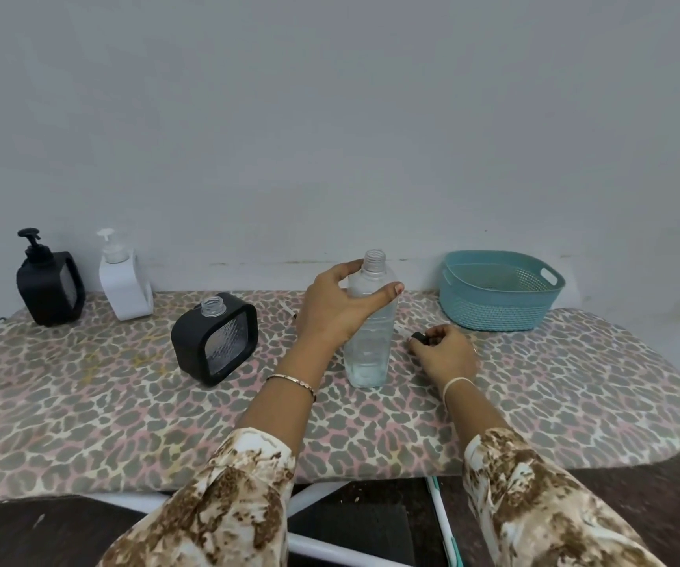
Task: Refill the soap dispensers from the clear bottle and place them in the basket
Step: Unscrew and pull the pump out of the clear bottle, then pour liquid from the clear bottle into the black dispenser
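Leopard-print ironing board (125,403) against a pale wall (330,116)
Its rounded end lies to the right; white metal legs (314,493) cross beneath the near edge, above a dark floor (657,509).

The left sleeve (223,497) and right sleeve (543,509) were cream, blotched with brown. A thin metal bracelet (294,381) circled the left wrist; a pale band (458,382) the right.

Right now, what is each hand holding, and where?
Left hand grips the clear bottle at its shoulder, below the open neck. Right hand pinches a small black piece, mostly hidden.
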